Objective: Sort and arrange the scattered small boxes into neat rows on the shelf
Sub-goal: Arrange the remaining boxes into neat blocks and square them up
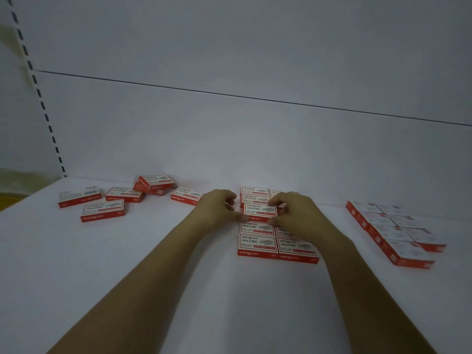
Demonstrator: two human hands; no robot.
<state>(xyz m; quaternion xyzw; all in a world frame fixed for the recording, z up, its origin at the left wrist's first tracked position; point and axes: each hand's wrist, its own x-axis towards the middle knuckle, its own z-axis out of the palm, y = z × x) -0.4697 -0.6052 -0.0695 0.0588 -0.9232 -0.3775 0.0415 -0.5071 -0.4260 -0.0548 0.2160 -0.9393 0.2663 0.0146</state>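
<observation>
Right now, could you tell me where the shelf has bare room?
A bare strip lies between the middle block and the right block. The shelf front is bare, though arms cross it. Crowded: the scattered boxes at back left, and the middle block, where left hand and right hand handle a box.

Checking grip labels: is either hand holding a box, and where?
One red-and-white box, held by both: the left hand pinches its left end, the right hand its right end.

Six loose boxes (102,210) at left, two of them stacked. At least eight visible in the middle block (256,245), others partly hidden. Roughly eight in the right block (408,251), blurred. Two hands: left hand (217,208), right hand (296,213).
</observation>
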